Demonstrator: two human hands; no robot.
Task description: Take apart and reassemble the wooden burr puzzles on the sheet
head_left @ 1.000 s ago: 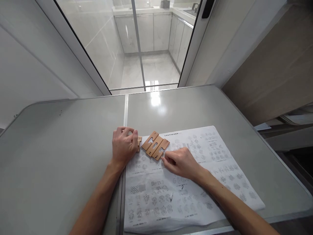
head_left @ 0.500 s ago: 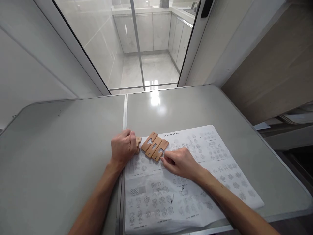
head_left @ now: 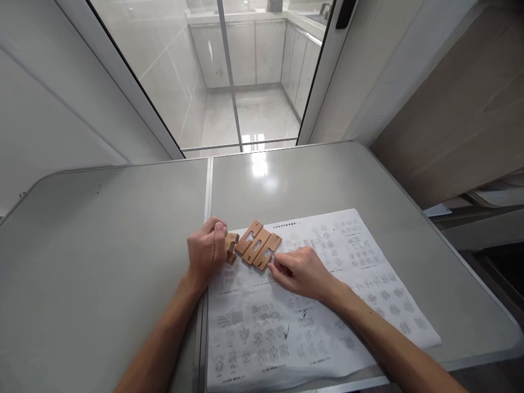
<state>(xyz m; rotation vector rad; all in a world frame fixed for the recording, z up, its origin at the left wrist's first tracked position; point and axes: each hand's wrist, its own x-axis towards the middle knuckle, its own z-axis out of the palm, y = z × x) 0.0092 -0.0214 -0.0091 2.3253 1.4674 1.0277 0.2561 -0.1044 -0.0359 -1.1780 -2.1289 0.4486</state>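
My left hand [head_left: 207,250] is closed around a notched wooden puzzle piece [head_left: 232,241]; its near end sticks out past the fingers, and the rest is hidden in the fist. Just right of it, three flat wooden puzzle pieces lie side by side at a slant: piece 1 [head_left: 254,227], piece 2 [head_left: 248,256] and piece 3 [head_left: 262,261]. Each has a slot or notch cut in it. Loosely curled, my right hand [head_left: 301,271] rests on the paper, its fingertips at the right edge of piece 3; nothing shows in its grip.
A large printed sheet [head_left: 327,316] with rows of small diagrams lies under the pieces and my right forearm. The grey table [head_left: 123,245] has a metal seam strip [head_left: 208,188] left of the sheet. A glass door [head_left: 254,109] stands behind the table.
My left hand has turned slightly, so more of its wooden piece shows, now tilted and lower at the front. The numbered pieces and my right hand stay put.
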